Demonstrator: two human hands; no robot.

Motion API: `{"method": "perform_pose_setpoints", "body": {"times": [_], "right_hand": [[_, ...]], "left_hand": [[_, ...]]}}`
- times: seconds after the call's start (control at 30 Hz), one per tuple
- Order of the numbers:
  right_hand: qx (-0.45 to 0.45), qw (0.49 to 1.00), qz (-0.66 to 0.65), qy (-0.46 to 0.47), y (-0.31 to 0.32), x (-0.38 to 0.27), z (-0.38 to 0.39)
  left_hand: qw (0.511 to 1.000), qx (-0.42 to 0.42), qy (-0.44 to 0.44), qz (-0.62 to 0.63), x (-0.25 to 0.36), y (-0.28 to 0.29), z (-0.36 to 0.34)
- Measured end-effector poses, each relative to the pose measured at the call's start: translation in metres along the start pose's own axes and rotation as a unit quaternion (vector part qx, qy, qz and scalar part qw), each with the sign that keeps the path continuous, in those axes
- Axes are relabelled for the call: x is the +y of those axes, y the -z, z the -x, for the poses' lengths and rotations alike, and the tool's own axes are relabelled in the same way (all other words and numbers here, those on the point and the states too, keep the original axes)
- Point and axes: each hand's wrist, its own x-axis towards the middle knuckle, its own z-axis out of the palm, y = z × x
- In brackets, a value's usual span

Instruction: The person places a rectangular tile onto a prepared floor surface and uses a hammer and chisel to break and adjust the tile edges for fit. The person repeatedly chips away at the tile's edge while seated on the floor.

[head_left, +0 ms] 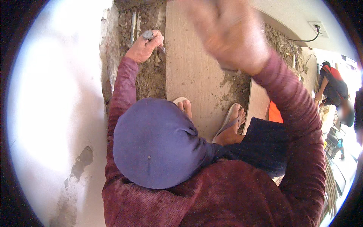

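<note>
My left hand [141, 50] is closed around a tool like a chisel, whose round grey, worn end [148, 35] sticks out above the fist. A short piece of it shows past the fingers, close to the edge of a wood-toned plank [185, 72]. Below that hand lies a strip of broken, crumbly soil and rubble [151, 81] along the wall. My right hand [232, 38] is raised high over the plank and smeared by motion. Its fingers run to the upper edge of the picture, so whether it holds anything cannot be made out.
A white wall [49, 94] with a chipped grey patch [81, 162] rises on the left. My sandalled foot [230, 125] rests on the plank. At the right are a wall socket with a black plug [317, 28], an orange object [275, 112], and another person [334, 85] bending.
</note>
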Motion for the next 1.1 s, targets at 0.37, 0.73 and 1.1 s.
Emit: {"method": "perform_pose_setpoints", "body": {"times": [0.37, 0.73, 1.1], "right_hand": [[-0.089, 0.985, -0.087, -0.123, 0.033, 0.001, -0.016], [-0.066, 0.978, -0.077, -0.182, 0.026, 0.025, 0.006], [-0.056, 0.988, -0.098, -0.101, 0.016, 0.028, -0.012]], "left_hand": [[0.945, 0.239, 0.13, 0.183, -0.048, 0.047, 0.01], [0.99, 0.106, 0.06, 0.067, -0.024, -0.003, -0.024], [0.978, 0.14, 0.114, 0.103, -0.022, -0.001, -0.028]]}}
